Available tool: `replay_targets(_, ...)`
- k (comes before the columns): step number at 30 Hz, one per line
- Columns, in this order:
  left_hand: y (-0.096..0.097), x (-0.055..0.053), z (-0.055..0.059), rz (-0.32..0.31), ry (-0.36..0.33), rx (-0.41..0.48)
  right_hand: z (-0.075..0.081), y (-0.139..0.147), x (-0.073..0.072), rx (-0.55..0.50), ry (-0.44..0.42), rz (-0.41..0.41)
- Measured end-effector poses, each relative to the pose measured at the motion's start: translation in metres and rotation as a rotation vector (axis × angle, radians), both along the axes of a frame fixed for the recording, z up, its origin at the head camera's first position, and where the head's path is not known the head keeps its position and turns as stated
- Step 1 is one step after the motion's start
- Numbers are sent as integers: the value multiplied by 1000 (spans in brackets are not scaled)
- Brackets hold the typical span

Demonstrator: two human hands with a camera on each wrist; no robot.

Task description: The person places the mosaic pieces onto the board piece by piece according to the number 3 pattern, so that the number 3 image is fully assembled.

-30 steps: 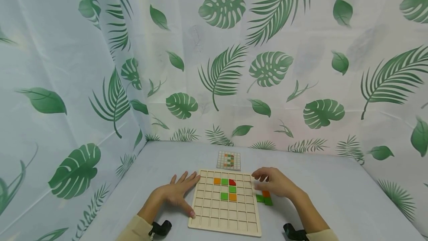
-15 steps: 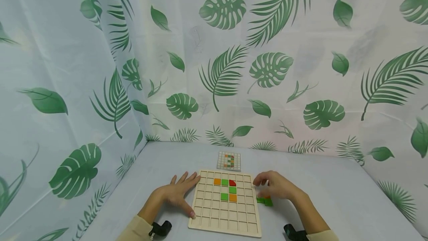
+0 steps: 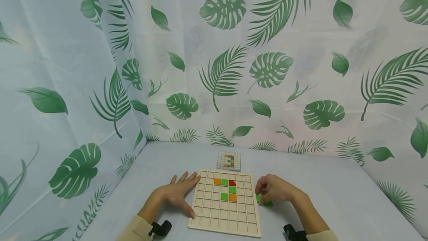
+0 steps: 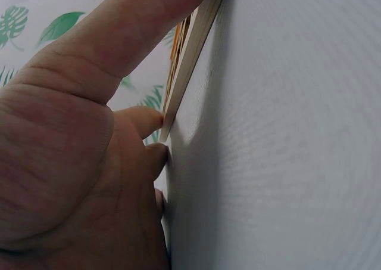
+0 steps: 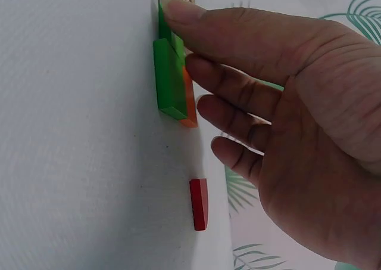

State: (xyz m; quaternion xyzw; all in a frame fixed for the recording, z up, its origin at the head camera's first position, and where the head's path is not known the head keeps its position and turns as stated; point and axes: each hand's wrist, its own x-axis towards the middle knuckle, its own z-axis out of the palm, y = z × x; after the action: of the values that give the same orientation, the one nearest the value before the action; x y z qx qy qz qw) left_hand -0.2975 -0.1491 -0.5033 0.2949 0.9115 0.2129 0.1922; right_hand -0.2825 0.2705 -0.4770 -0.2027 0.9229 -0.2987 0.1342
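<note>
A light wooden grid board (image 3: 222,222) lies on the table, with several orange, green and red tiles set in its cells. My left hand (image 3: 178,194) rests at its left edge with fingers spread, the thumb on the lower left rim. Beside the right edge, my right hand (image 3: 275,189) reaches down to loose tiles. Its thumb and index finger pinch a green tile (image 3: 259,198) at opposite edges; the index finger is hidden in the right wrist view. Next to it lie another green tile (image 5: 169,79) and an orange tile (image 5: 189,97), partly covered by the hand in the head view.
A small printed pattern card (image 3: 229,160) lies behind the board. One red piece (image 5: 199,204) sits apart from the other loose tiles in the right wrist view. A leaf-print curtain (image 3: 214,84) stands behind and left of the pale tabletop (image 3: 317,181).
My right hand has come down and toward me onto the loose tiles, now covering most of the orange one. The left hand and the board have stayed put.
</note>
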Motion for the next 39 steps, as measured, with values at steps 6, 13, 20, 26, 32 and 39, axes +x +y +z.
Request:
replay_targets(6, 0, 2, 4, -3, -2, 5, 0, -1, -1, 11, 27, 2)
replay_targets(13, 1, 3, 7, 1, 0, -3, -1, 0, -3, -2, 30, 16)
replay_targets(20, 0, 2, 6, -4, -4, 0, -4, 0, -3, -29, -1, 15)
replay_targets(26, -1, 1, 2, -14, -2, 5, -5, 0, -3, -56, 8, 21)
replay_targets(32, 0, 0, 1, -12, 6, 0, -4, 2, -3, -116, -1, 37)
replay_targets(39, 0, 0, 1, -1, 5, -3, -4, 3, -3, -132, -8, 46)
